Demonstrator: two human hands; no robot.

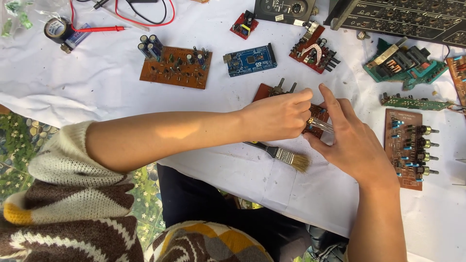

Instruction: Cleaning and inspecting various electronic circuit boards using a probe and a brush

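Observation:
My left hand (277, 116) reaches across and pinches a small clear-handled tool (321, 125) over a red-brown circuit board (266, 90) on the white cloth. My right hand (349, 140) rests beside it with fingers spread, its thumb and forefinger touching the tool's clear end and the board's edge. The board is mostly hidden under both hands; its knob shafts stick out at the top. A paintbrush (286, 156) with pale bristles lies on the cloth just below my left hand.
Other boards lie around: a brown one with capacitors (175, 68), a blue one (251, 59), a red one (314, 51), a green one (405, 63), a brown one with knobs (407, 148). A tape roll (56, 29) and red probe (99, 29) sit far left.

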